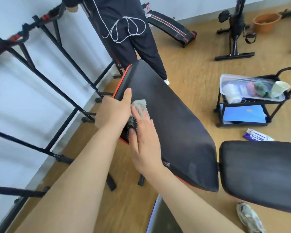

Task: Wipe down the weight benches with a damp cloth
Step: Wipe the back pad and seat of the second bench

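A grey cloth [140,106] lies on the black padded back of the weight bench [178,128], near its red-trimmed left edge, about halfway along the tilted surface. The right hand [145,142] lies flat on the cloth, its fingers [138,113] straight and close together, pressing it against the pad; a tuft of the cloth shows beyond the fingertips and a darker meshy part shows by the thumb. The left hand [113,111] grips the same edge just beside the cloth, with the thumb laid along the top of the pad and the other fingers wrapped over the side, out of sight. The bench's seat pad [262,174] sits to the right, apart from the back pad. On the wooden floor [191,68] beyond stands a small black cart [218,105] carrying a clear plastic tub [225,78] and a paper cup [280,88], with a packet of wipes [257,135] on the floor near it. Another person [133,31] in dark clothes stands at the head of the bench. A black rack [45,78] lines the wall on the left.
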